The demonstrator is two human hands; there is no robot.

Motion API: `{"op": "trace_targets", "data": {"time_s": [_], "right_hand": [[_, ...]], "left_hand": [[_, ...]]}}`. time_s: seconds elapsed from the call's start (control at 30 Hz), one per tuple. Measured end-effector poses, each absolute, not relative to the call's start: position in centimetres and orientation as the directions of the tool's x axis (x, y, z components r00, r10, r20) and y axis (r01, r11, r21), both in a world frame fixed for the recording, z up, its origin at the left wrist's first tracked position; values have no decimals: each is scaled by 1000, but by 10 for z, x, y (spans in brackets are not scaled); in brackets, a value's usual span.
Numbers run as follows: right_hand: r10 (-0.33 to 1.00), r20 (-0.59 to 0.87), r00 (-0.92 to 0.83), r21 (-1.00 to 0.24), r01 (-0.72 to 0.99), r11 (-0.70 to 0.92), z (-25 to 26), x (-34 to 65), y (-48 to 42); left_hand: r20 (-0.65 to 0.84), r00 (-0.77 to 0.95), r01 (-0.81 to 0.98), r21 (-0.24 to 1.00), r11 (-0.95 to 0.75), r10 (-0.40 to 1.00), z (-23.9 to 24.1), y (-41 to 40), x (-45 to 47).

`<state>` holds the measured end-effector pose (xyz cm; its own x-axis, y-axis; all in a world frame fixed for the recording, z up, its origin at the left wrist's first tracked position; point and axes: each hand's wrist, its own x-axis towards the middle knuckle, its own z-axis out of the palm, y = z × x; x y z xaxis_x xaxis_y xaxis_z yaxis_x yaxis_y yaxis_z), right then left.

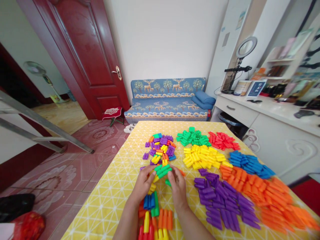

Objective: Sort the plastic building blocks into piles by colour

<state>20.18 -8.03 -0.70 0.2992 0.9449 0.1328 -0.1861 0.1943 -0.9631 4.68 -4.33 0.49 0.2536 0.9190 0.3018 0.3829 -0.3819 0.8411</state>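
Both my hands meet over a yellow patterned tablecloth [117, 193]. My left hand [143, 183] and my right hand [178, 186] pinch a short row of green plastic bullet-shaped blocks [163, 170] between their fingertips, held just above the table. A mixed pile of blocks [161, 150] lies right behind it. More mixed blocks [155, 213] lie between my wrists. Sorted piles spread to the right: green [192, 137], red [223, 140], yellow [202, 157], blue [250, 164], purple [220, 200] and orange [265, 193].
A blue patterned sofa [167, 100] stands against the far wall beyond the table. A dark red door [85, 56] is open at the left, with a metal ladder [37, 123] leaning nearby. A white desk [270, 113] with a ring light [246, 46] runs along the right.
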Motion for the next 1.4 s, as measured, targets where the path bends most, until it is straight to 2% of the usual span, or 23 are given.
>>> {"op": "trace_targets", "data": {"time_s": [0.1, 0.27, 0.33, 0.4, 0.53, 0.67, 0.77, 0.87, 0.93, 1.07, 1.27, 1.4], "right_hand": [[948, 86, 307, -973, -180, 147, -10, 201, -77], [881, 9, 473, -968, -217, 127, -15, 206, -76], [910, -5, 415, -964, -243, 105, -14, 207, -79], [940, 55, 337, -969, -208, 131, -13, 207, -81], [921, 196, 337, -975, -36, 221, -9, 205, -79], [930, 171, 325, -985, 46, 165, -10, 203, -74], [912, 77, 402, -994, -36, 100, -14, 203, -73], [884, 31, 466, -985, -136, 106, -16, 205, -75], [891, 61, 450, -984, -123, 130, -17, 205, -76], [900, 169, 402, -983, 7, 181, -18, 204, -77], [830, 367, 419, -929, 208, 306, -16, 203, -78], [859, 360, 365, -932, 178, 315, -13, 200, -81]], "left_hand": [[321, 312, 379, 821, -427, 894, 5, -42, 48], [304, 336, 394, 814, -426, 891, 4, -42, 47], [293, 333, 401, 816, -416, 896, 3, -42, 47], [290, 329, 408, 814, -412, 899, 3, -42, 47], [301, 343, 417, 800, -431, 890, 4, -43, 48], [296, 348, 450, 779, -436, 889, 1, -42, 48], [293, 309, 451, 792, -411, 905, -3, -41, 46], [291, 255, 456, 804, -381, 922, -5, -41, 46], [311, 261, 455, 796, -400, 914, -3, -41, 46], [365, 294, 460, 756, -466, 883, 3, -42, 46], [379, 231, 440, 781, -443, 896, 7, -42, 44], [403, 143, 369, 826, -426, 904, 10, -43, 43]]}}
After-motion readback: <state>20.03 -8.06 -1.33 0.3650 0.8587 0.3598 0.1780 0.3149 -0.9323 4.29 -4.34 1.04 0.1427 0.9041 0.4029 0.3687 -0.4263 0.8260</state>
